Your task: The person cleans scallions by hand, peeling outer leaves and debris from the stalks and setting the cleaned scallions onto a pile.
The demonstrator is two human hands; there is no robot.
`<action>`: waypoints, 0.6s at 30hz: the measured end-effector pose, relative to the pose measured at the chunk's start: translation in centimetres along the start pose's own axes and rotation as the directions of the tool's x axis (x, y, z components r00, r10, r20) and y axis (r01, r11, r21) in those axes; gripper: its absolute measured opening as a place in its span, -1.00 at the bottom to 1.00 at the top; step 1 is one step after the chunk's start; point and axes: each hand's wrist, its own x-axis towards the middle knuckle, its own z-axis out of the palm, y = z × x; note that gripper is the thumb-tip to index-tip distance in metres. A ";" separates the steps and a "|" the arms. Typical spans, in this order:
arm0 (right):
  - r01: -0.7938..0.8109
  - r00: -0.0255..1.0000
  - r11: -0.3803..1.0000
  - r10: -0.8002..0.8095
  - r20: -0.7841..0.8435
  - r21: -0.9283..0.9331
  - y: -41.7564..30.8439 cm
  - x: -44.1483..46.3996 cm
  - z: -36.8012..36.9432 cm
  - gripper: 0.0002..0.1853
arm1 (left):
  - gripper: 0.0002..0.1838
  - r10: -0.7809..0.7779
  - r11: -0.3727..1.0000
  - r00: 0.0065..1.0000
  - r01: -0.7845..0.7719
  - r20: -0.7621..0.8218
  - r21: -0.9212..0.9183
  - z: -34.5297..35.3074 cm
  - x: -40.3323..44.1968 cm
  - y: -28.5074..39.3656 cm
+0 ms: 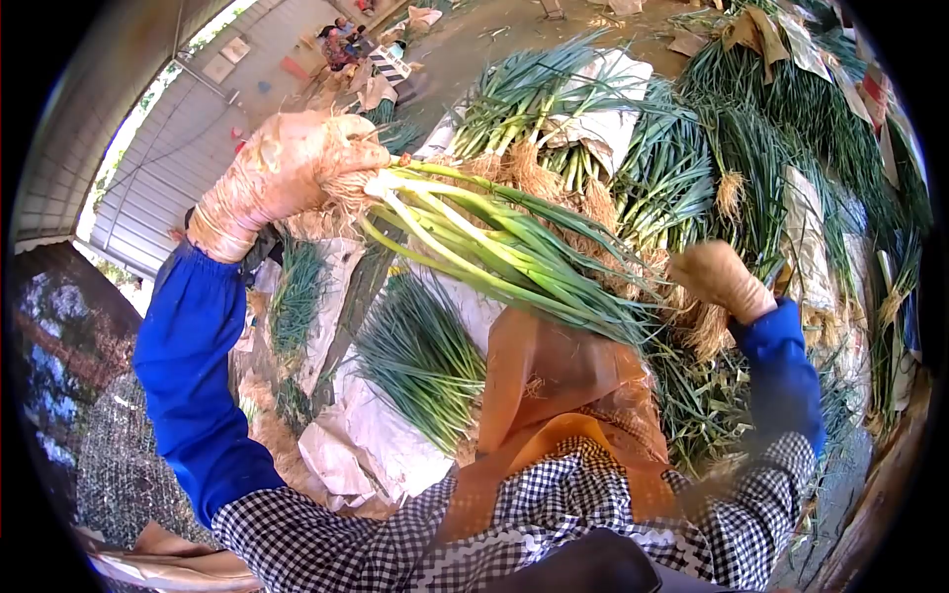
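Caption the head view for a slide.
Left hand grips a bunch of green onions at the root end, leaves pointing toward the right hand.

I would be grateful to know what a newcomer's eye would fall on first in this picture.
Probably the bundle of green onions near the centre, gripped at its root end by the left hand, its leaves fanning toward the right hand. Next come the bright blue sleeves at either side and the orange apron below the bundle. Beyond, heaped green onions fill much of the upper right.
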 end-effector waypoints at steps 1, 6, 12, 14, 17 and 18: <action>0.152 0.955 0.986 -0.166 -0.246 -0.072 -2.9 0.5 -3.5 -0.79 | -0.68 0.056 0.998 0.997 -0.056 -0.060 0.013 0.1 0.2 0.2; 0.767 0.399 0.618 -0.670 -0.626 -0.173 -12.9 7.2 -8.2 -0.87 | -0.67 0.191 0.968 0.973 -0.165 -0.129 0.191 -0.8 0.4 1.1; 0.704 0.709 0.618 -0.633 0.310 -0.349 2.8 13.1 17.4 -0.70 | -0.74 -0.400 0.911 0.906 0.377 0.135 0.170 1.6 -6.6 -3.5; 0.076 0.915 0.982 0.000 0.402 -0.173 4.4 6.8 16.4 -0.67 | -0.70 -0.342 0.895 0.940 0.326 -0.004 0.303 3.0 -11.5 -6.4; 0.208 0.946 0.962 -0.151 0.288 -0.179 18.3 3.6 29.4 -0.70 | -0.65 -0.378 0.811 0.926 0.330 0.004 0.483 2.9 -16.7 -8.5; 0.311 0.939 0.941 -0.284 0.193 -0.132 23.1 2.8 34.0 -0.69 | -0.63 -0.395 0.804 0.918 0.337 0.017 0.490 3.5 -19.6 -10.8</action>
